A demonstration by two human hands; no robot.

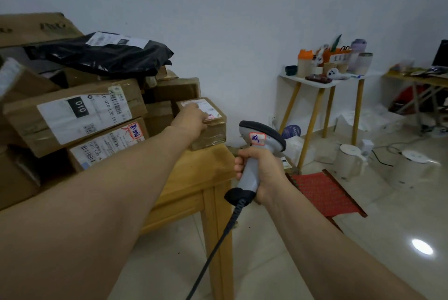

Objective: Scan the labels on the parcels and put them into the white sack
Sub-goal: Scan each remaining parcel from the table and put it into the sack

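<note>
The box (214, 131) at the table's (194, 178) right corner is touched by the left hand (191, 117), whose grip cannot be told; beside it the scanner (263, 133) is gripped by the right hand (266, 173).

Left forearm (116, 176) bare from wrist to past the elbow, crossing over the counter (194, 178), left hand (191, 119) bare, right forearm (322, 244) bare beside the counter's corner, right hand (264, 173) bare, knuckles and wrist tendons showing
</note>
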